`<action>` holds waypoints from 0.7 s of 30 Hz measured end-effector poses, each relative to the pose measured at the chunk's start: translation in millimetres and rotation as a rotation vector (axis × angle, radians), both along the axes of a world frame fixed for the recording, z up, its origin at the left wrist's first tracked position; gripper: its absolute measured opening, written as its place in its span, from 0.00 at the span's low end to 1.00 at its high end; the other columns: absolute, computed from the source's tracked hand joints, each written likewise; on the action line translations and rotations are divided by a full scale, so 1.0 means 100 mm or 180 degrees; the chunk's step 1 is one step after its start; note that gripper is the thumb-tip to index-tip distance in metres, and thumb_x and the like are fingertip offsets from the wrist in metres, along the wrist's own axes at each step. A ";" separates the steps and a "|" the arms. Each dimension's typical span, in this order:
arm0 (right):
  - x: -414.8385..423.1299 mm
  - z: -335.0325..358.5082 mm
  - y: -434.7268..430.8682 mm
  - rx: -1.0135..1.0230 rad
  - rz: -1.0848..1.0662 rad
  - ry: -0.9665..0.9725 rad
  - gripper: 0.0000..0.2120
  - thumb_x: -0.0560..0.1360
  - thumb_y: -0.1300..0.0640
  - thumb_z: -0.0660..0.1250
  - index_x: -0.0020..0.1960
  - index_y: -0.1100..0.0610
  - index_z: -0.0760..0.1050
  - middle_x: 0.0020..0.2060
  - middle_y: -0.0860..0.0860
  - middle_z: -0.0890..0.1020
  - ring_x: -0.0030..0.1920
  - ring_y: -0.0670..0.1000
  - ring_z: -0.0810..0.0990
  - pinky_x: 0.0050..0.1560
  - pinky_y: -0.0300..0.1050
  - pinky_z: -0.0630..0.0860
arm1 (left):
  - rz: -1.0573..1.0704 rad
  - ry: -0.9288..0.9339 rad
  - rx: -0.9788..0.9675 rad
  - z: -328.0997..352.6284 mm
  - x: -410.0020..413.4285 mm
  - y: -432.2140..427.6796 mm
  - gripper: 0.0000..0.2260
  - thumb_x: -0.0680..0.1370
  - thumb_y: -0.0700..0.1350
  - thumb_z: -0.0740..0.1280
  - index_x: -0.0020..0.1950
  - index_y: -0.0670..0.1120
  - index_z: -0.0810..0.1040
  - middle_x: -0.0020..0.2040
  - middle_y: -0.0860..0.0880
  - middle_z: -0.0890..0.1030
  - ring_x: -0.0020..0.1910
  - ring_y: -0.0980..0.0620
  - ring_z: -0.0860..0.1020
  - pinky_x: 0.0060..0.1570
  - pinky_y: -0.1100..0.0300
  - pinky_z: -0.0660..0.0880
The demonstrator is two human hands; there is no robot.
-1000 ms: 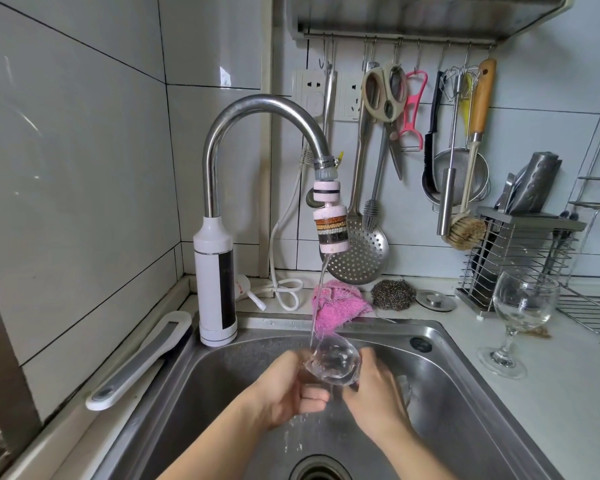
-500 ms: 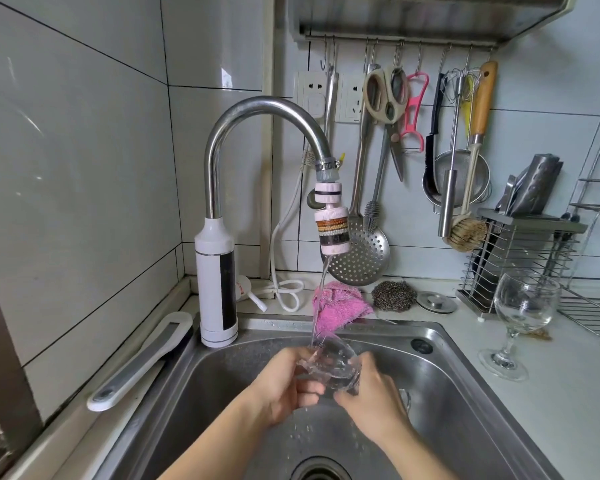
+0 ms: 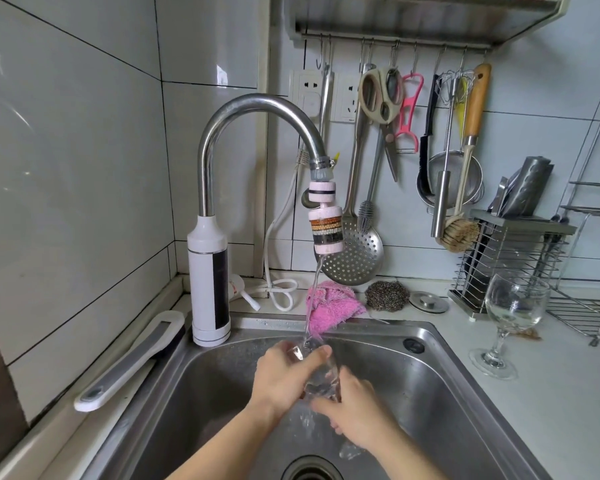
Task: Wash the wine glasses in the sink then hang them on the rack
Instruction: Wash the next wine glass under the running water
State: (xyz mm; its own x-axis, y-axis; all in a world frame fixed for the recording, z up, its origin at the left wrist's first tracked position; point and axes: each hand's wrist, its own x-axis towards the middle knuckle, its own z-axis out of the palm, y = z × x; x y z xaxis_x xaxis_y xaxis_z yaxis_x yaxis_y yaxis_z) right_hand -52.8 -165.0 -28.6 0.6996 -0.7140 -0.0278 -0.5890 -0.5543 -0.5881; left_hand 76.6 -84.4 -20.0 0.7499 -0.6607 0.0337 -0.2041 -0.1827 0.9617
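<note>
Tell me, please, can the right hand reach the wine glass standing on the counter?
Probably not yet: the right hand grips another wine glass under the faucet. The counter toward the standing wine glass looks free.

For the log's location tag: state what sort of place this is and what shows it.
Most likely a home kitchen. A stainless steel sink under a running faucet, scissors and a skimmer hanging from a hook rail on the tiled wall, and a wine glass on the counter.

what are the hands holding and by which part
A clear wine glass: left hand wraps its bowl, right hand grips lower down, near the stem.
</note>
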 end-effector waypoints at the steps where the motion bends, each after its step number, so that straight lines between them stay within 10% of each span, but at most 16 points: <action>1: -0.01 0.00 0.00 0.0071 0.0069 0.0081 0.21 0.68 0.35 0.67 0.48 0.52 0.74 0.40 0.51 0.86 0.42 0.51 0.85 0.49 0.47 0.81 | 0.0110 -0.0025 -0.0018 -0.01 0.02 0.00 0.27 0.63 0.69 0.76 0.48 0.48 0.83 0.41 0.53 0.87 0.41 0.58 0.84 0.45 0.57 0.81; 11: 0.19 -0.07 0.13 0.0978 -0.0084 -0.0807 0.12 0.72 0.63 0.54 0.38 0.60 0.76 0.22 0.56 0.80 0.28 0.55 0.84 0.41 0.50 0.83 | 0.0012 -0.0313 -0.0262 0.09 -0.21 -0.16 0.44 0.62 0.54 0.83 0.71 0.54 0.62 0.57 0.52 0.79 0.56 0.50 0.79 0.60 0.56 0.75; 21: 0.15 -0.02 0.14 0.1466 -0.0274 -0.1169 0.13 0.77 0.65 0.54 0.40 0.62 0.76 0.25 0.54 0.81 0.25 0.55 0.82 0.28 0.45 0.80 | 0.0469 0.0316 -0.0559 0.12 -0.29 -0.48 0.13 0.81 0.66 0.58 0.59 0.60 0.69 0.58 0.46 0.81 0.63 0.41 0.76 0.63 0.49 0.68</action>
